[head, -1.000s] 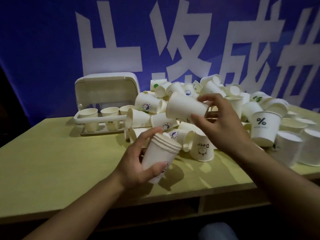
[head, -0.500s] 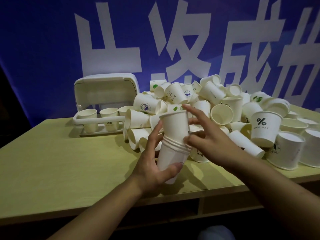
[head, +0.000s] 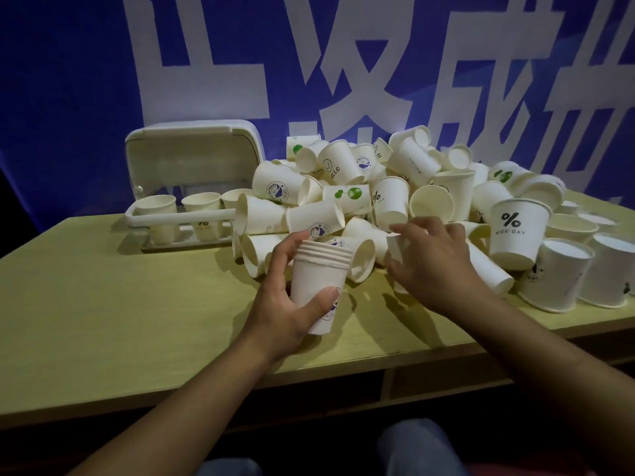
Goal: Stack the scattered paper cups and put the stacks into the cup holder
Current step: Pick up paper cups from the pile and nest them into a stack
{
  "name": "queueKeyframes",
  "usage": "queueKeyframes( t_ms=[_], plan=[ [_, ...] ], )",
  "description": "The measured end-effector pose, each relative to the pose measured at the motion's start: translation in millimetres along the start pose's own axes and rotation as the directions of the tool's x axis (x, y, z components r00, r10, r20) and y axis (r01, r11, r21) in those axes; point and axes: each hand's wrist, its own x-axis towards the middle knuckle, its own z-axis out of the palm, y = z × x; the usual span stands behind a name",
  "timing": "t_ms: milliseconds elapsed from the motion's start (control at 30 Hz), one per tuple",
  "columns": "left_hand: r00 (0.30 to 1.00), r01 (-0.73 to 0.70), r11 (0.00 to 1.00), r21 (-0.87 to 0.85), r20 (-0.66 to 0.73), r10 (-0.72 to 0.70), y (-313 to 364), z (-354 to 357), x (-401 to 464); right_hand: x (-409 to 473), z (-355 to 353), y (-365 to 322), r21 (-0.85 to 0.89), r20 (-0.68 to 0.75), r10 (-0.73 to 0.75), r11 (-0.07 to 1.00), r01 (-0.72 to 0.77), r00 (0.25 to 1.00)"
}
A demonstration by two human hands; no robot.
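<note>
Head view, looking down at my two hands over the worktop (head: 103,304): my left hand (head: 285,300) grips a stack of cups (head: 319,280) upright, thumb across its front and fingers curled round the far side, several rolled rims showing at the top. The stack sits just in front of the pile of cups (head: 395,187), at its near edge. My right hand (head: 433,262) reaches into that same near edge, fingers bent down over a small white cup (head: 395,245); whether they have closed on it I cannot tell, since the back of the hand hides the grip. To the right of the pile stands an upright cup printed "NICE DAY" (head: 515,235), with more upturned cups (head: 556,276) beside it. Left of the pile, touching its outer cups, is the white cup holder (head: 178,218), lid (head: 192,156) raised, with three cups standing in its rack behind a rail. Behind the pile hangs a blue banner (head: 68,80) with large white characters. My knees show dimly below the worktop's front edge.
</note>
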Motion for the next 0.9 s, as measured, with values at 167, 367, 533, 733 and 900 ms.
queueKeyframes(
  t_ms=[167, 367, 533, 733, 900],
  plan=[
    [0.999, 0.013, 1.0, -0.011, 0.037, -0.012, 2.0, -0.3, -1.4, -3.4, 6.7, 7.9, 0.122, -0.023, 0.002, 0.992, 0.001, 1.0],
    [0.988, -0.012, 1.0, 0.001, 0.153, 0.012, 2.8, -0.7, -2.1, -10.6, -0.6, 7.4, 0.388, -0.141, -0.004, 0.92, 0.059, 0.99],
    [0.976, -0.018, 1.0, -0.019, 0.218, 0.022, 2.0, -1.1, -2.1, -10.6, -18.0, -8.8, 0.664, -0.238, 0.024, 0.733, 0.145, 0.971],
    [0.974, -0.036, 0.999, -0.019, 0.222, 0.04, 3.0, -2.3, -2.2, -14.0, -0.9, -40.6, 0.903, -0.045, 0.002, 0.427, 0.04, 0.999],
    [0.985, -0.015, 0.999, -0.03, 0.171, 0.02, 4.3, -3.1, -1.8, -10.9, 5.0, -45.8, 0.938, 0.043, 0.024, 0.342, -0.048, 0.999]
  ],
)
